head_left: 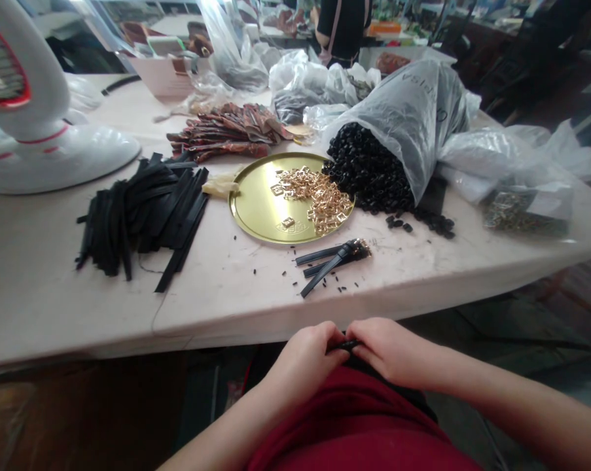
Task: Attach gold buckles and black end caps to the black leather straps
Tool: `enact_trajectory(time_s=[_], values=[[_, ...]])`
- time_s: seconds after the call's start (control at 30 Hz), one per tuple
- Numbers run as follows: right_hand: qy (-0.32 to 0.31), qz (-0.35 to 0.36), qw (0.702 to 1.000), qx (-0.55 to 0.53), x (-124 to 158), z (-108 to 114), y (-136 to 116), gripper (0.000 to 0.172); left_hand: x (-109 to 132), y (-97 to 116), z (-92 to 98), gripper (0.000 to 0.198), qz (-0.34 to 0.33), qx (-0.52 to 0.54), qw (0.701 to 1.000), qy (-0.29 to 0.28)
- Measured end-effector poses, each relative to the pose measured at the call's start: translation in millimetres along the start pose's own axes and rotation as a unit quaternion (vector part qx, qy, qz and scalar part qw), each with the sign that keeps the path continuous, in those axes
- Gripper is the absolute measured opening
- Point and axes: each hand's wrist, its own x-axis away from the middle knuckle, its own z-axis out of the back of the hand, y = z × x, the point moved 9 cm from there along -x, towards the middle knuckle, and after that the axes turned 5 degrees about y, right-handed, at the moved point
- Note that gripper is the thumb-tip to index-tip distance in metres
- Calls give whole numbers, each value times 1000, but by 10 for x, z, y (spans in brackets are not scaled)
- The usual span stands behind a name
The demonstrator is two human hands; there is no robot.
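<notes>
Just below the table's front edge, my left hand (315,353) and my right hand (388,350) meet with fingertips almost touching. Both pinch a short black strap (345,345), most of which the fingers hide. On the table in front lie a few black straps with gold buckles (330,260), bunched at the buckle end. Behind them a round gold tray (253,206) carries a heap of small gold buckles (324,199). A pile of flat black strips (138,212) lies to the left. Small black loops (366,167) spill from a clear plastic bag (423,118).
A white fan (40,144) stands at the far left. Reddish-brown strips (231,131) and several plastic bags (315,82) lie along the back. At the right is a bag of small metal parts (525,212). A person in black (344,29) is beyond the table.
</notes>
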Motion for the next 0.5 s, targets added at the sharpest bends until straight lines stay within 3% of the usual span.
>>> enact_trajectory(time_s=[0.13, 0.3, 0.43, 0.5], values=[[-9, -20, 998, -55, -37, -21, 73, 14, -64, -43, 11, 18, 5, 9, 1000, 8], [-22, -16, 995, -96, -78, 78, 97, 21, -53, -47, 90, 21, 7, 14, 999, -43], [-27, 35, 995, -88, -165, 198, -32, 30, -113, 41, 151, 22, -17, 68, 997, -45], [16, 81, 996, -15, -242, 314, -113, 33, -203, 56, 221, 22, -24, 105, 994, -17]])
